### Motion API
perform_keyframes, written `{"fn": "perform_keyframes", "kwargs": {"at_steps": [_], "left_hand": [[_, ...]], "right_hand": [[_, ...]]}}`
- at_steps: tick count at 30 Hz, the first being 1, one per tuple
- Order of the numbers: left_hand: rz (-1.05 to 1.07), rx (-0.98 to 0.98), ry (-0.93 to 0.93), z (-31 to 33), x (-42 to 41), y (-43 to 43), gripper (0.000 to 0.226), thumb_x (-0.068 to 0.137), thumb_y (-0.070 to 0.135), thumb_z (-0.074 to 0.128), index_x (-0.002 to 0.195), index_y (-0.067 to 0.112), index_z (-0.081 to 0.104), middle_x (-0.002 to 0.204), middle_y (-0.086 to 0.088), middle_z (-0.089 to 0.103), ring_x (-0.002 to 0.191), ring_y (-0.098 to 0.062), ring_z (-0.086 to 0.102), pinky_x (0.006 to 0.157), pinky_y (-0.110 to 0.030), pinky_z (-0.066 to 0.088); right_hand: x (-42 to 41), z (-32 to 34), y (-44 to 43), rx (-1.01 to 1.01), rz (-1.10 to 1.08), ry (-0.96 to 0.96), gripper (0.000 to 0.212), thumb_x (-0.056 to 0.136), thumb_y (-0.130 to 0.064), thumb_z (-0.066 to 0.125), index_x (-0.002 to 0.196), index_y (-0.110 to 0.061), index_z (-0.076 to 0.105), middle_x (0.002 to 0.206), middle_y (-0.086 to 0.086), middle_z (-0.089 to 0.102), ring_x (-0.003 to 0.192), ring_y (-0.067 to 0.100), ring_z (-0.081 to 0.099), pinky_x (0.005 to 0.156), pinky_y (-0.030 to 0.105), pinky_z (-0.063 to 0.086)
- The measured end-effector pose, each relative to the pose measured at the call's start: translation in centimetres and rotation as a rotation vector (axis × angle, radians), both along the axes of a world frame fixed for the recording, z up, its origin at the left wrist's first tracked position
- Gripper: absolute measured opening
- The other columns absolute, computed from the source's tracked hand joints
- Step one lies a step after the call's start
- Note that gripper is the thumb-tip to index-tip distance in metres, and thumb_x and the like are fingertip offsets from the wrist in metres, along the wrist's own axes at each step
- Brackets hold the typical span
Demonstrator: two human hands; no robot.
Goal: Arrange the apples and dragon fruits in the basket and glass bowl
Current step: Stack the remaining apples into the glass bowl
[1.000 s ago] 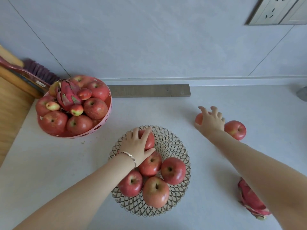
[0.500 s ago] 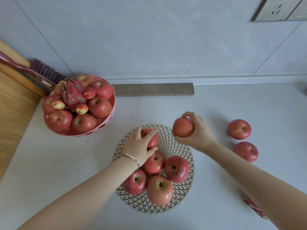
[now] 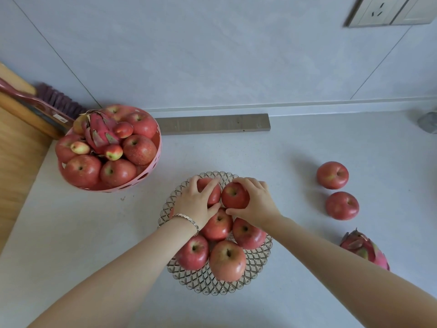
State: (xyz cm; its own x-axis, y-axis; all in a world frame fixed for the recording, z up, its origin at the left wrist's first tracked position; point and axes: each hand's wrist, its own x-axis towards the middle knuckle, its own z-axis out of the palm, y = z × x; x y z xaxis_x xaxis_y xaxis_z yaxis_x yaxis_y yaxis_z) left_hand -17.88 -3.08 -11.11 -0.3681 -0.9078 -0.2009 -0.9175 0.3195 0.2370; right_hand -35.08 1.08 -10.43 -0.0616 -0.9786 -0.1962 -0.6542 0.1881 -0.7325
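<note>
Apple is gripped by the right hand at the glass bowl's far rim; a second apple is cupped by the left hand. Firm and smooth, each is judged best held round its sides.

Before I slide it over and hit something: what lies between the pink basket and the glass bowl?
Bare counter, save a tiny speck by the basket, up to the bowl; head view.

A home kitchen, by the look of it: a pale grey speckled worktop meets a wall of large pale grey tiles bearing a beige socket plate, with a purple-bristled brush and a pink perforated fruit basket alongside.
</note>
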Motion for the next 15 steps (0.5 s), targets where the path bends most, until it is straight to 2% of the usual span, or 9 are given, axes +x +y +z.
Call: {"fn": "perform_keyframes", "kwargs": {"at_steps": [5, 8, 11, 15], "left_hand": [[0.004, 0.028, 0.008, 0.0, 0.2, -0.1, 0.063, 0.081, 0.053, 0.053, 0.136, 0.044, 0.024, 0.134, -0.01, 0.03, 0.097, -0.03, 0.055, 0.076, -0.037, 0.051], [0.001, 0.082, 0.044, 0.3, 0.3, -0.3, 0.061, 0.082, 0.056, 0.048, 0.136, 0.045, 0.022, 0.136, -0.008, 0.027, 0.098, -0.029, 0.055, 0.075, -0.035, 0.052], [0.037, 0.13, 0.119, 0.7, 0.4, -0.7, 0.058, 0.083, 0.049, 0.053, 0.135, 0.041, 0.031, 0.137, -0.006, 0.031, 0.102, -0.03, 0.055, 0.084, -0.04, 0.051], [-0.026, 0.046, 0.017, 1.0, 0.3, -0.3, 0.061, 0.081, 0.045, 0.058, 0.136, 0.038, 0.032, 0.139, 0.002, 0.032, 0.107, -0.032, 0.05, 0.093, -0.043, 0.045]], "right_hand": [[-0.2, 0.1, 0.1, 0.041, -0.002, 0.071, 0.062, 0.071, -0.043, 0.069, 0.126, -0.032, 0.042, 0.128, -0.006, 0.05, 0.118, 0.019, 0.04, 0.087, 0.025, 0.034], [-0.3, 0.6, -0.5, 0.113, -0.008, 0.128, 0.069, 0.069, -0.044, 0.069, 0.13, -0.028, 0.041, 0.129, -0.003, 0.05, 0.112, 0.02, 0.05, 0.081, 0.025, 0.037], [-0.5, 1.0, -0.7, 0.119, 0.009, 0.091, 0.074, 0.067, -0.04, 0.074, 0.132, -0.026, 0.042, 0.129, -0.003, 0.051, 0.113, 0.017, 0.05, 0.084, 0.024, 0.037], [-1.0, 1.3, -0.5, 0.114, 0.065, 0.036, 0.072, 0.067, -0.034, 0.075, 0.131, -0.029, 0.043, 0.131, -0.004, 0.05, 0.112, 0.017, 0.051, 0.088, 0.026, 0.04]]}}
